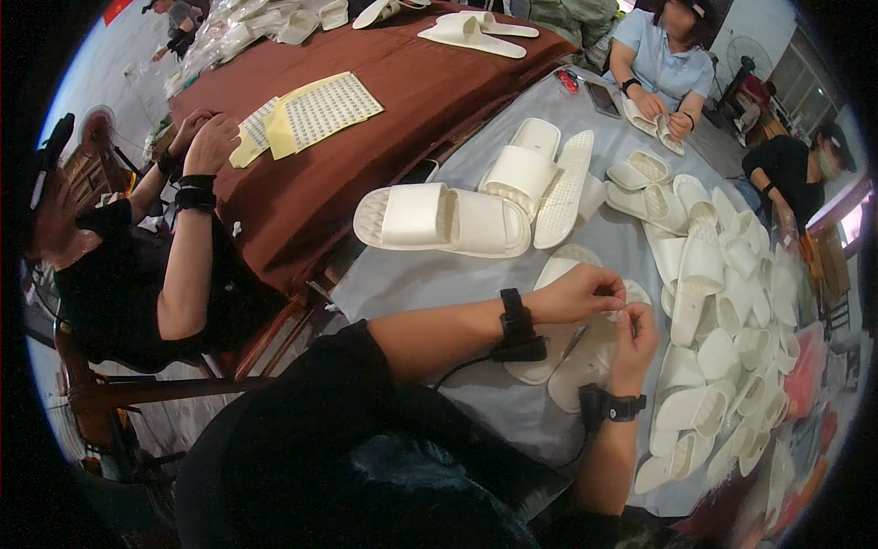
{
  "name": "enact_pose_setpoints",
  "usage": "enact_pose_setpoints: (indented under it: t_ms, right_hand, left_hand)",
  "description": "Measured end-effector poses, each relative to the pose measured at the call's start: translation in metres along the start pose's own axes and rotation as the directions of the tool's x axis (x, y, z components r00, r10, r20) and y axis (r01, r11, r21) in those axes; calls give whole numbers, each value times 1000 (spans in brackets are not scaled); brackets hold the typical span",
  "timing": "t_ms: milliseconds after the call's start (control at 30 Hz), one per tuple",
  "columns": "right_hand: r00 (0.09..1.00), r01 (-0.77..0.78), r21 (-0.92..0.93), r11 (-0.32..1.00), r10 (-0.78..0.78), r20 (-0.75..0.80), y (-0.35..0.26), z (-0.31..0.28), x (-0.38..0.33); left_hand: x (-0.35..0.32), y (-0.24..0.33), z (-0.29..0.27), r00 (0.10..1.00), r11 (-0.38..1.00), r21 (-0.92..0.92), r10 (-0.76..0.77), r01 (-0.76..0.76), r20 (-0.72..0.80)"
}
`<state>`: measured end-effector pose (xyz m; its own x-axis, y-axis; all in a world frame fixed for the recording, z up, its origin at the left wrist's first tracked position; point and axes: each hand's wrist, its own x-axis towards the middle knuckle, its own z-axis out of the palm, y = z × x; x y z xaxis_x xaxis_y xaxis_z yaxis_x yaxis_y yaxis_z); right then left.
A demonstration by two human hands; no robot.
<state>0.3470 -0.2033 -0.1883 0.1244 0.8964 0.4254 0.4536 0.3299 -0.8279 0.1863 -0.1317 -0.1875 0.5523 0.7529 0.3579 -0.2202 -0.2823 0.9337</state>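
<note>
Left hand (578, 295) just beside right hand (637, 339)

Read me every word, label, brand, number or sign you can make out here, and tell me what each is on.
None can be quoted; nothing reads clearly.
Yellow-edged sheets on the brown cloth: rows of small dark marks, too small to read.
White slippers: no legible text; any small marking is too faint.
Red patch at the upper left: too blurred to tell whether it bears lettering.

There are dozens of slippers (416, 216) and two sticker sheets (326, 112)
</note>
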Motion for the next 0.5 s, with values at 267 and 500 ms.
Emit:
enact_pose_setpoints:
  t_ms: [267,500]
  right_hand:
    - [1000,-6,56,998,5,5,2,-1,-1]
    - [999,-28,112,993,31,-27,-1,-6,-2]
  left_hand:
    - [3,29,-18,996,932,360,5,-38,90]
    - [-50,119,-83,997,533,844,79,-62,23]
